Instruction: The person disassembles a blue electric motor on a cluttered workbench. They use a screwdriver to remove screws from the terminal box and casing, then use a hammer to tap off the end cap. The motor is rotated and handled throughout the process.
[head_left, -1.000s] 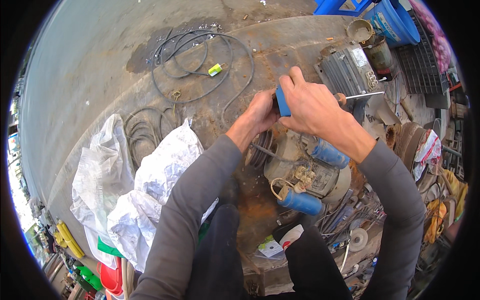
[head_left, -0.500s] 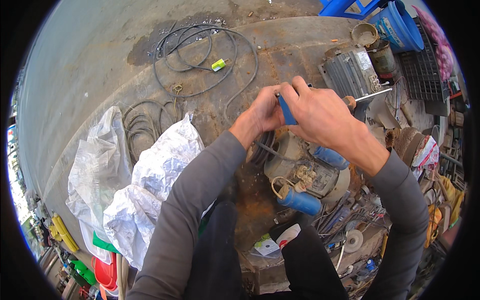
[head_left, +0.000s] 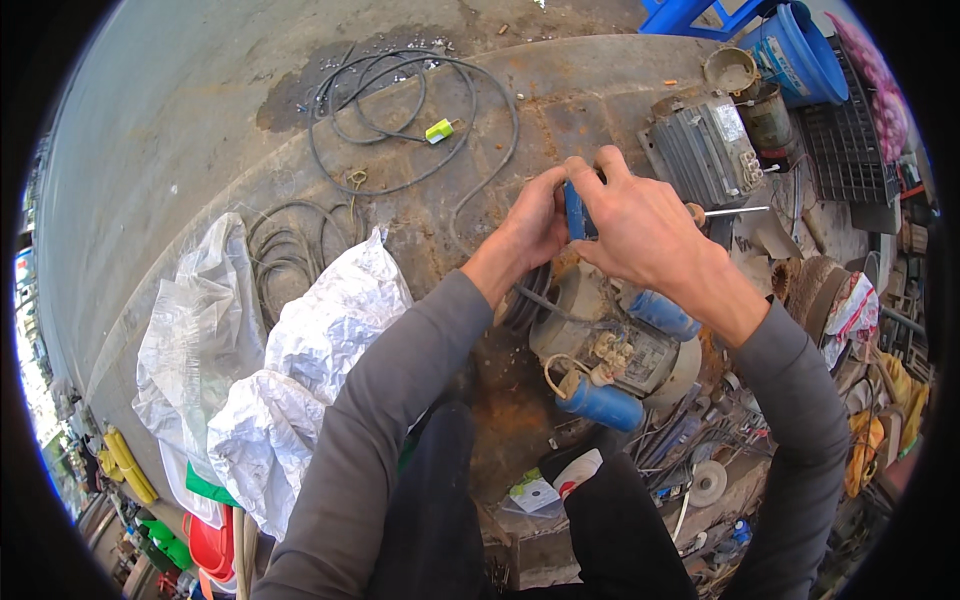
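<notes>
Both my hands meet above an electric motor (head_left: pixel 640 350) with two blue cylinders on it. My left hand (head_left: pixel 533 222) is closed round one side of a flat blue piece (head_left: pixel 577 210), whose kind I cannot make out. From the other side, the fingers of my right hand (head_left: pixel 645 228) press against that piece and hide much of it. A screwdriver (head_left: pixel 738 211) is tucked in my right hand; its shaft sticks out to the right past a brownish handle end. The motor lies just below my hands, apart from them.
A second, finned grey motor (head_left: pixel 705 145) sits at the far right, near a blue bucket (head_left: pixel 800 60). A coiled cable (head_left: pixel 470 90) with a green plug lies on the floor. White sacking (head_left: pixel 320 330) is at my left. Loose tools and scrap (head_left: pixel 700 450) crowd the right.
My right hand has turned slightly, and the screwdriver's tip has swung down to lie nearly level. The blue piece has tilted more upright between my fingers.
</notes>
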